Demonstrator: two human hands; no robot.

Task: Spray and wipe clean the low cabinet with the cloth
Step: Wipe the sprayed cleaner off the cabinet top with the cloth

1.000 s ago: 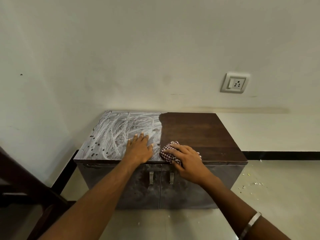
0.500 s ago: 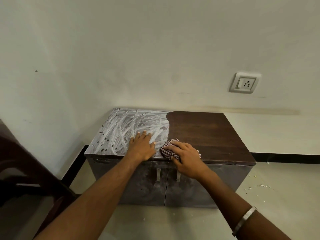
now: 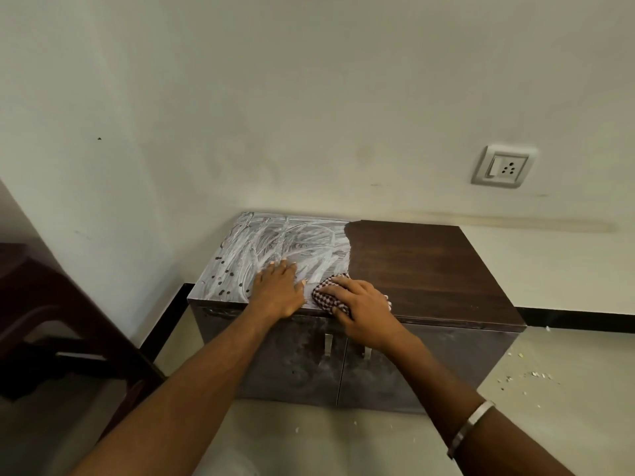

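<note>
While my left hand (image 3: 279, 294) lay flat, fingers spread, holding nothing, on the cabinet (image 3: 429, 269); my right hand (image 3: 364, 309) pressed the checked cloth (image 3: 326, 297) beside it.

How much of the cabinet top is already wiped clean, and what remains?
Done: the right half of the cabinet top shows bare dark wood. In hand: the right hand presses the checked cloth at the foam's edge; the left hand lies flat. Left: the white foam over the left half.

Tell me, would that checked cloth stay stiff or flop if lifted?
Probably flop: the checked cloth is bunched and creased under the right hand. It looks thin, so likely light. Pushed, it should drag through the white film, not slide freely.
</note>
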